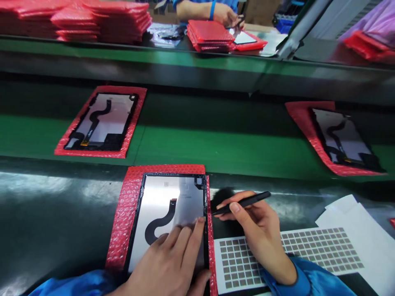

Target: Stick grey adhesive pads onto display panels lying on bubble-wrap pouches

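My left hand (173,259) lies over a tablet screen panel (188,209), silver-backed with a black frame and a curved black ribbon cable (156,224). Its fingers are stretched out, with the index fingertip at the panel's right edge. Under the panel is a red bubble-wrap sleeve (119,230). Just right of the panel, my right hand (262,230) grips a slim black pen-like tool (249,200), its pointed tip close to the panel's right edge. Below that hand lies a white sheet of small grey square stickers (321,246), partly covered by the wrist.
On the green conveyor belt (197,144) lie two more panels on red sleeves, one at left (114,117) and one at right (345,131). White papers (364,230) sit at far right. Across the belt are red sleeve stacks (123,20) and a co-worker's hands (226,14).
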Demonstrator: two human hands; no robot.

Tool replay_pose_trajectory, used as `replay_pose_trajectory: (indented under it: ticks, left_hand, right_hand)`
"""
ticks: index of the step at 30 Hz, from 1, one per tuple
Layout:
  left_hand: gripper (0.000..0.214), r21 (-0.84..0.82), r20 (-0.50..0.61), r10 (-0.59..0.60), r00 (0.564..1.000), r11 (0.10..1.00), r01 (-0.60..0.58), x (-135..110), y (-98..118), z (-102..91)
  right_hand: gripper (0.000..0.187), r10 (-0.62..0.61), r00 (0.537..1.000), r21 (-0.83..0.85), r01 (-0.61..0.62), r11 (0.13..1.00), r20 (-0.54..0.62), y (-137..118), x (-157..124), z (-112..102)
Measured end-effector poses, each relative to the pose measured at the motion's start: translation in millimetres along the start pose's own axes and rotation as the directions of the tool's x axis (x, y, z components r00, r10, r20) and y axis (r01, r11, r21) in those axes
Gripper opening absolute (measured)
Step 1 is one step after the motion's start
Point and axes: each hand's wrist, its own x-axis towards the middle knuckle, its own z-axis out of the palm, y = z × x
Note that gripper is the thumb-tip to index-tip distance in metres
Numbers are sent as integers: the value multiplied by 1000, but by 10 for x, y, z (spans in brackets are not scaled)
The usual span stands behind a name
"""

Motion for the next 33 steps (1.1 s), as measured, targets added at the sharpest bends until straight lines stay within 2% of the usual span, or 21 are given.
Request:
replay_pose_trajectory:
  ticks: [3,5,7,10,12,14,17,20,23,26,28,33]
  left_hand:
    - [59,-48,61,-33,998,998,36,24,14,-50]
    - [61,-69,106,-51,993,996,59,41,15,-99]
    - [61,-78,128,-72,989,993,83,45,28,-149]
    - [62,-45,47,-81,996,996,83,-11,140,-198]
    - [58,-34,-23,-9,1000,999,8,-100,311,-193]
    - [47,-52,-45,109,993,992,-111,-212,550,-147]
    - [28,-59,-94,273,957,959,-279,-329,937,5]
    - [28,-31,-162,366,916,926,-375,-298,1215,192]
    - [32,-8,-105,401,910,915,-404,-168,1337,319]
    - [60,-18,29,447,894,895,-447,-76,1359,359]
    - [78,-27,75,461,884,887,-460,-64,1357,357]
    - [82,-50,90,452,887,892,-449,-99,1355,350]
  right_hand:
    - [7,-56,998,41,56,998,-7,-125,-43,10]
    - [7,-93,996,1,93,996,-10,-278,-132,-29]
    - [9,-114,993,-74,112,991,-22,-432,-286,-138]
    - [13,-97,994,-207,86,975,-44,-558,-625,-434]
    - [16,-66,997,-300,54,953,-28,-552,-890,-670]
    - [14,-15,1000,-399,7,917,-18,-495,-1151,-888]
    - [10,50,998,-497,-61,865,-36,-377,-1476,-1121]
    - [12,77,992,-525,-116,843,-95,-279,-1684,-1256]
    - [13,67,994,-539,-104,836,-87,-230,-1767,-1334]
    - [13,73,996,-536,-90,839,-51,-227,-1762,-1357]
    - [12,88,995,-526,-94,845,-36,-241,-1740,-1344]
    - [10,82,997,-562,-72,824,-8,-274,-1719,-1318]
